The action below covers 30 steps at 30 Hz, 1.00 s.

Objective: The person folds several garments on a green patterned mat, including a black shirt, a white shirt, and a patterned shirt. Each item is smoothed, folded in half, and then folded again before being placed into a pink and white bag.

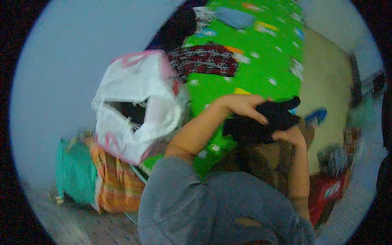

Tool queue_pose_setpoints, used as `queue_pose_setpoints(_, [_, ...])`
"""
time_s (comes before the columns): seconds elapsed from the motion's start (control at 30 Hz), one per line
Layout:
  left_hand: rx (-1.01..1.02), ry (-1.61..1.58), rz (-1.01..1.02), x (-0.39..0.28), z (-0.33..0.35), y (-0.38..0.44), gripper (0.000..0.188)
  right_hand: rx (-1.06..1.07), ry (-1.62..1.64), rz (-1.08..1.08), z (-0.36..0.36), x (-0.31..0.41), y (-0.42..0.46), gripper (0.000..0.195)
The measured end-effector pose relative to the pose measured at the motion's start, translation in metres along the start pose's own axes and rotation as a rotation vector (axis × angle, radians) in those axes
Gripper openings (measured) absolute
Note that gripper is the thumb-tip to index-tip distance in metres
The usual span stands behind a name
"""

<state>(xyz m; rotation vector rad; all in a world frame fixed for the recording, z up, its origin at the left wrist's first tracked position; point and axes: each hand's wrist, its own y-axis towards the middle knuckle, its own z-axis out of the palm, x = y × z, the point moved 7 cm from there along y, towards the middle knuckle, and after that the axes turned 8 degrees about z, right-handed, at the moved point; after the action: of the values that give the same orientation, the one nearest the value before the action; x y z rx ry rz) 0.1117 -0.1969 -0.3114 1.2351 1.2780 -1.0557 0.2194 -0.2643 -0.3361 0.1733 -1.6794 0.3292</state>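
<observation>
Both my hands are on a piece of black cloth (251,127) held in front of my body. My left hand (246,105) grips it from the upper left, thumb lying across the fabric. Lower down on the right, my right hand (289,134) holds its near edge, partly hidden by it. The cloth is bunched, and blur hides what kind of garment it may be. Beneath and beyond it spreads a bright green printed sheet (260,73). To the left stands a white bag (134,81) with pink trim, its gaping opening showing something dark inside.
A dark red patterned cloth (208,61) and a blue-grey item (235,17) lie on the sheet. An orange striped bag (119,183) and a green bag (78,171) stand on the floor by the wall (64,76). At right is a red object (324,193).
</observation>
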Motion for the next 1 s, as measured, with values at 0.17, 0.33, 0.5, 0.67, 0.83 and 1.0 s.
queue_pose_setpoints(0.17, [0.033, 0.501, -0.117, -0.036, 0.013, -0.046, 0.043, -0.046, 0.191, 0.227, 0.064, -0.03, -0.012, 0.075])
queue_pose_setpoints(0.33, [-0.571, 0.607, 0.038, -0.125, -0.017, -0.182, 0.036, -0.198, 0.197, 0.36, 0.063, -0.008, -0.016, 0.07])
queue_pose_setpoints(0.5, [-0.74, 1.157, -0.707, -0.129, -0.072, -0.396, 0.03, -0.335, 0.188, 0.141, 0.04, 0.048, 0.008, 0.064])
queue_pose_setpoints(0.67, [-0.353, 1.405, -1.473, -0.074, -0.058, -0.478, 0.03, -0.463, 0.149, 0.061, 0.032, 0.103, 0.059, 0.074])
queue_pose_setpoints(0.83, [-1.083, 1.529, -0.813, -0.165, -0.013, -0.461, 0.023, -0.427, -0.289, -0.101, 0.056, 0.17, 0.103, 0.063])
queue_pose_setpoints(1.0, [-1.59, 1.778, 0.044, -0.22, 0.089, -0.478, 0.008, -0.327, -0.284, -0.459, 0.15, 0.234, 0.155, 0.049])
